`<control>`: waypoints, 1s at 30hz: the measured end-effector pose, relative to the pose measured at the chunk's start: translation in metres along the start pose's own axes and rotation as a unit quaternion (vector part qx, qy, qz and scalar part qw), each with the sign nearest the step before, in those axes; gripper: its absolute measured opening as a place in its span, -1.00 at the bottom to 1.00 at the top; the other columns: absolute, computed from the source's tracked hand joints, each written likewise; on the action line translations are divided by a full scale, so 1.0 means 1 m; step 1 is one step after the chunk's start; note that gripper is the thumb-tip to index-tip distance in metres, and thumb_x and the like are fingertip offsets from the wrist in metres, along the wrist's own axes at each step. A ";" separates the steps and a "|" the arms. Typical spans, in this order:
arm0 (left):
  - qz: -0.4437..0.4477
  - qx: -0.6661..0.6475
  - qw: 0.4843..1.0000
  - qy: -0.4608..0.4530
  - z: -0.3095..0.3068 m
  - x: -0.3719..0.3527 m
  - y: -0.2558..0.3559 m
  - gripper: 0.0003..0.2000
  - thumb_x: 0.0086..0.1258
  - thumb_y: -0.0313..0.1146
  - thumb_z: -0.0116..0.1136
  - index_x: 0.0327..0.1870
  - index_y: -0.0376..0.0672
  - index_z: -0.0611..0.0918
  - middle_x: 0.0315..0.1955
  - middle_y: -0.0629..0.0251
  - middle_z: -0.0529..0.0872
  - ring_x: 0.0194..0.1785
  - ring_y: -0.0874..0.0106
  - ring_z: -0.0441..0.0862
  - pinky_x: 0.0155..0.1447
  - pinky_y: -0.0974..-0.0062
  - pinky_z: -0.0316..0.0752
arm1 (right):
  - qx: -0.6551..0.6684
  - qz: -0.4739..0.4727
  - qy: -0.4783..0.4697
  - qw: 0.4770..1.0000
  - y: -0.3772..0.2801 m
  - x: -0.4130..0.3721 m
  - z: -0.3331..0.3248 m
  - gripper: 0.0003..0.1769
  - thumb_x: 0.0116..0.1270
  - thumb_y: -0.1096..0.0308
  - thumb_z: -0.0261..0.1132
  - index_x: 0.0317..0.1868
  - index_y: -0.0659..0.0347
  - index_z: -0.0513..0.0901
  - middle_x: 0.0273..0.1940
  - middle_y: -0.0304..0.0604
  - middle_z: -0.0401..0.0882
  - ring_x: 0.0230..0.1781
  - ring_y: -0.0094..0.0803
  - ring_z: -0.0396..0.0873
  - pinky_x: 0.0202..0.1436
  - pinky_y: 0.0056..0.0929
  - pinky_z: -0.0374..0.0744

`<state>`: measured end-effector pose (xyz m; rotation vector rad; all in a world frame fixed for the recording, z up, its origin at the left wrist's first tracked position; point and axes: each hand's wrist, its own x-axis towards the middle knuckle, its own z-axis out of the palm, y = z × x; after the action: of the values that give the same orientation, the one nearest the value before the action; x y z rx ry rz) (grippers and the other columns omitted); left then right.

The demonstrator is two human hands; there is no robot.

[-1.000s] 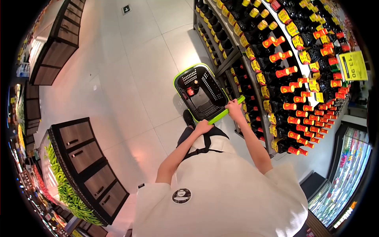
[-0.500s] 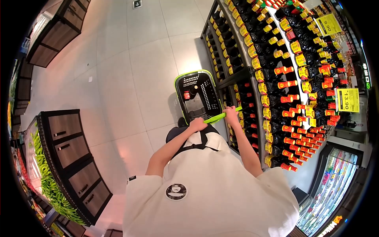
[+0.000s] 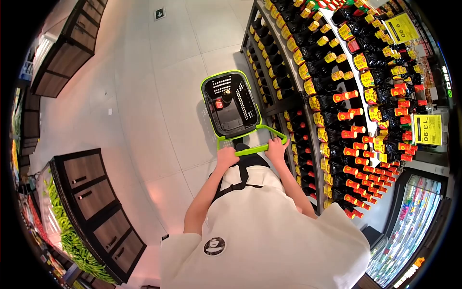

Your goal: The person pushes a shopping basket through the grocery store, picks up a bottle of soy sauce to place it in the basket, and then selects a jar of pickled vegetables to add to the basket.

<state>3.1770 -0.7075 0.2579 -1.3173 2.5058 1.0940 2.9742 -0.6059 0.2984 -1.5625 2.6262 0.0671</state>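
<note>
My left hand point(image 3: 227, 158) is wrapped round the left end of a bright green handle point(image 3: 251, 151), and my right hand point(image 3: 276, 149) grips the same bar near its right end. The handle belongs to a black shopping basket point(image 3: 210, 98) with a green rim, out in front of my body above the floor. Inside the basket lie a small red item point(image 3: 219, 103) and a dark bottle point(image 3: 227, 96) with a light cap, both toward its far half. Neither hand touches these items.
Shelves of dark bottles point(image 3: 351, 132) with red and yellow caps run along the right, with yellow price tags point(image 3: 427, 130). A dark wood-fronted stand point(image 3: 96, 183) bearing green vegetables point(image 3: 72, 231) is at left. A lit cooler point(image 3: 409, 231) stands lower right. Tiled floor point(image 3: 168, 96) lies ahead.
The basket has shifted slightly left and farther ahead, and its handle now shows more fully. My right hand has moved lower and left; my left hand has moved left. Both still hold the handle.
</note>
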 end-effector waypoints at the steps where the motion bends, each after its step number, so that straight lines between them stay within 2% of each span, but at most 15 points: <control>1: -0.005 -0.008 1.000 0.007 -0.003 0.005 -0.001 -0.80 -0.16 -0.27 0.16 -0.49 -0.13 0.69 -0.51 0.05 0.66 -0.34 0.12 0.64 -0.21 0.22 0.55 | -0.015 -0.021 -0.004 1.000 0.006 0.011 -0.003 -0.83 -0.16 0.33 0.28 -0.45 0.12 0.63 -0.35 -0.13 0.56 -0.18 -0.22 0.52 0.22 0.24 0.14; 2: 0.008 0.001 1.000 0.000 -0.004 0.014 -0.005 -0.80 -0.16 -0.27 0.16 -0.49 -0.13 0.69 -0.51 0.05 0.66 -0.34 0.12 0.64 -0.21 0.22 0.55 | -0.012 -0.005 -0.001 1.000 0.013 0.028 -0.004 -0.83 -0.16 0.33 0.28 -0.45 0.12 0.63 -0.35 -0.13 0.56 -0.18 -0.22 0.52 0.22 0.24 0.14; 4: -0.004 0.020 1.000 0.021 -0.004 0.027 -0.013 -0.82 -0.13 -0.29 0.16 -0.50 -0.12 0.69 -0.51 0.08 0.67 -0.36 0.12 0.64 -0.20 0.21 0.52 | -0.003 -0.056 -0.157 0.986 0.029 0.056 -0.002 -0.78 -0.17 0.22 0.30 -0.48 0.12 0.64 -0.47 -0.08 0.60 -0.36 -0.16 0.59 0.17 -0.05 0.34; 5: -0.011 0.032 0.999 0.030 -0.008 0.033 -0.014 -0.82 -0.12 -0.29 0.17 -0.49 -0.11 0.69 -0.51 0.09 0.67 -0.36 0.13 0.64 -0.20 0.21 0.51 | 0.003 -0.036 -0.147 0.988 0.034 0.066 0.001 -0.78 -0.17 0.22 0.30 -0.48 0.12 0.64 -0.47 -0.08 0.60 -0.36 -0.16 0.59 0.17 -0.05 0.34; 7: -0.001 0.052 0.998 0.033 -0.020 0.042 -0.013 -0.83 -0.12 -0.29 0.17 -0.48 -0.10 0.70 -0.52 0.09 0.67 -0.35 0.14 0.63 -0.20 0.20 0.49 | 0.010 -0.107 -0.199 0.974 0.036 0.084 0.008 -0.74 -0.20 0.16 0.31 -0.52 0.14 0.65 -0.52 -0.05 0.60 -0.46 -0.10 0.59 -0.06 -0.22 0.51; 8: -0.012 0.068 0.995 0.070 -0.024 0.046 -0.014 -0.83 -0.09 -0.30 0.17 -0.45 -0.10 0.69 -0.51 0.08 0.66 -0.34 0.14 0.62 -0.19 0.21 0.48 | 0.016 -0.089 -0.193 0.977 0.035 0.090 0.010 -0.74 -0.20 0.16 0.31 -0.52 0.14 0.65 -0.52 -0.05 0.60 -0.46 -0.10 0.59 -0.06 -0.22 0.51; 9: -0.023 0.080 0.991 0.102 -0.027 0.051 -0.015 -0.82 -0.06 -0.30 0.17 -0.42 -0.10 0.69 -0.51 0.07 0.65 -0.32 0.13 0.61 -0.18 0.22 0.46 | 0.031 -0.096 -0.189 0.977 0.029 0.095 0.013 -0.74 -0.20 0.16 0.31 -0.53 0.15 0.66 -0.52 -0.04 0.61 -0.43 -0.11 0.60 -0.14 -0.23 0.53; 10: -0.010 0.086 0.991 0.100 -0.031 0.055 -0.013 -0.82 -0.06 -0.30 0.17 -0.42 -0.10 0.69 -0.51 0.07 0.65 -0.32 0.13 0.61 -0.18 0.22 0.46 | 0.045 -0.107 -0.180 0.977 0.023 0.101 0.017 -0.74 -0.20 0.15 0.31 -0.55 0.17 0.66 -0.51 -0.03 0.61 -0.40 -0.12 0.61 -0.22 -0.23 0.55; 12: -0.097 0.084 0.979 0.160 -0.037 0.060 -0.012 -0.85 0.01 -0.37 0.14 -0.39 -0.15 0.65 -0.47 0.05 0.60 -0.27 0.11 0.56 -0.15 0.22 0.45 | 0.045 -0.126 -0.193 0.972 0.010 0.118 0.027 -0.72 -0.21 0.14 0.32 -0.55 0.18 0.66 -0.51 -0.03 0.62 -0.40 -0.14 0.62 -0.26 -0.25 0.57; 13: -0.087 0.089 0.980 0.158 -0.035 0.063 -0.017 -0.85 0.01 -0.37 0.14 -0.39 -0.15 0.65 -0.47 0.05 0.60 -0.27 0.11 0.56 -0.15 0.22 0.45 | 0.048 -0.116 -0.189 0.974 0.003 0.123 0.028 -0.72 -0.21 0.14 0.32 -0.55 0.18 0.66 -0.51 -0.03 0.62 -0.40 -0.14 0.62 -0.26 -0.25 0.57; 15: -0.127 -0.008 0.977 0.169 -0.038 0.072 -0.025 -0.89 0.00 -0.47 0.08 -0.42 -0.19 0.56 -0.45 0.03 0.56 -0.23 0.06 0.50 -0.16 0.20 0.42 | 0.041 -0.129 -0.240 0.961 -0.008 0.135 0.028 -0.72 -0.21 0.15 0.32 -0.53 0.18 0.66 -0.48 -0.03 0.63 -0.40 -0.15 0.63 -0.25 -0.26 0.56; 22: -0.094 -0.032 0.976 0.194 -0.052 0.095 -0.027 -0.88 -0.03 -0.56 0.10 -0.42 -0.24 0.52 -0.44 0.05 0.54 -0.22 0.07 0.48 -0.16 0.20 0.41 | 0.045 -0.153 -0.246 0.956 -0.013 0.170 0.033 -0.72 -0.19 0.15 0.31 -0.53 0.19 0.66 -0.49 -0.05 0.63 -0.42 -0.16 0.62 -0.27 -0.26 0.55; 23: -0.057 -0.017 0.976 0.211 -0.047 0.105 -0.040 -0.86 -0.04 -0.59 0.08 -0.41 -0.22 0.50 -0.44 0.07 0.53 -0.22 0.08 0.46 -0.14 0.21 0.39 | 0.028 -0.142 -0.280 0.949 -0.018 0.177 0.035 -0.66 -0.21 0.11 0.35 -0.44 0.16 0.67 -0.40 -0.08 0.65 -0.34 -0.23 0.64 -0.22 -0.29 0.55; 30: 0.003 -0.022 0.971 0.240 -0.089 0.144 -0.065 -0.84 0.00 -0.57 0.05 -0.41 -0.05 0.50 -0.35 0.24 0.49 -0.17 0.15 0.43 -0.12 0.21 0.36 | 0.043 -0.116 -0.280 0.952 -0.052 0.213 0.038 -0.70 -0.19 0.13 0.35 -0.47 0.16 0.67 -0.42 -0.05 0.64 -0.34 -0.17 0.63 -0.22 -0.24 0.55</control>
<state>3.1573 -0.8854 0.2304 -1.7692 2.8216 0.9215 2.9203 -0.8137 0.2404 -1.5295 1.9790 0.3236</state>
